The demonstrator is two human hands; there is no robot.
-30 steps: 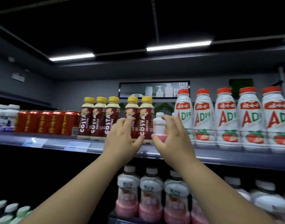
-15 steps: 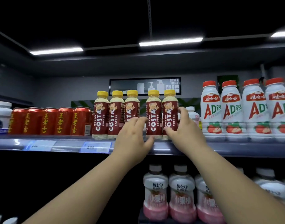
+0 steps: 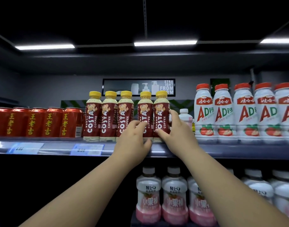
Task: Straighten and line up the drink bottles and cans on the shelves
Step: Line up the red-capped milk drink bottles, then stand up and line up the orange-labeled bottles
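Note:
Several Costa coffee bottles (image 3: pixel 108 115) with yellow caps stand in a row on the upper shelf (image 3: pixel 58 149). My left hand (image 3: pixel 134 138) grips the lower part of the fourth Costa bottle (image 3: pixel 145 112), thumb under its base. My right hand (image 3: pixel 176 131) wraps round the rightmost Costa bottle (image 3: pixel 161 110), fingers behind it and thumb in front. A small gap separates these two bottles from the three on the left. A small white and pink bottle (image 3: pixel 185 116) stands set back just right of my right hand.
Red herbal tea cans (image 3: pixel 33 122) line the shelf to the left. Tall white AD bottles (image 3: pixel 243 112) with red caps fill the right. Pink and white fruit drink bottles (image 3: pixel 173 197) stand on the shelf below. Price tags (image 3: pixel 87 149) sit on the shelf edge.
The view has shifted left and nearer the Costa bottles. My right hand left the small white bottle and took the rightmost Costa bottle; my left hand closed on the fourth one.

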